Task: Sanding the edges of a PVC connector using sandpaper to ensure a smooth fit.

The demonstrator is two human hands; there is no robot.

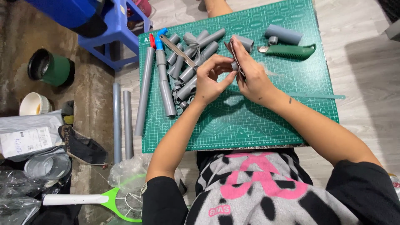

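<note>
Two hands meet over the middle of the green cutting mat (250, 121), and between them we pinch one small grey pipe fitting (234, 66). Our left hand (210, 81) closes thumb and fingertips on the near side of the fitting. Our right hand (254, 77) presses a folded brown abrasive sheet (233, 52) against the fitting's far side, fingers flat along the sheet. So the fitting sits above the mat, held off its surface, right at the joint of both grips.

We judge the main risk to be a slip: the fitting is short and smooth, and a hard rub from the sheet could roll it out of the left fingertips and drop it among the grey pipe pieces (187, 62) just left of the grip. A second risk is the sheet's edge scraping our left fingertips, which lie very close to it.

Beyond the right hand, well apart from the grip, lies a green utility knife (289, 51); we cannot tell how far its blade is extended. A careless reach that way could meet the tip.
</note>
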